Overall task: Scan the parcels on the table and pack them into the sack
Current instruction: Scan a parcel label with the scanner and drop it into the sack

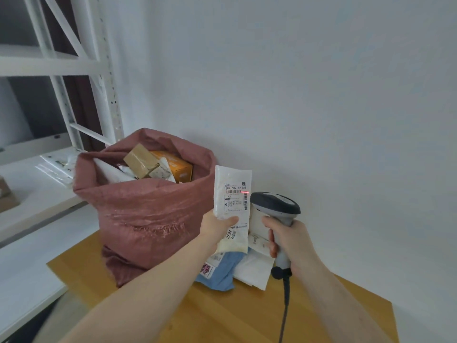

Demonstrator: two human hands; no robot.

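My left hand [215, 226] holds a white parcel [232, 191] upright above the wooden table [222, 315], its shipping label facing me. A red scan line lies across the label's barcode. My right hand [291, 241] grips a grey and black barcode scanner [274, 206] just right of the parcel, its head aimed at the label. The reddish woven sack [148, 206] stands open on the table's left part, holding several parcels, among them a brown box [141, 160] and an orange box [178, 167]. Under my hands lie a blue parcel [222, 271] and a white parcel [254, 268].
White metal shelving [81, 65] stands at the left, with plastic-wrapped packets [59, 167] and a brown box [6, 196] on its shelf. A plain white wall is close behind the table. The scanner's cable [284, 313] hangs down over the table's near right part.
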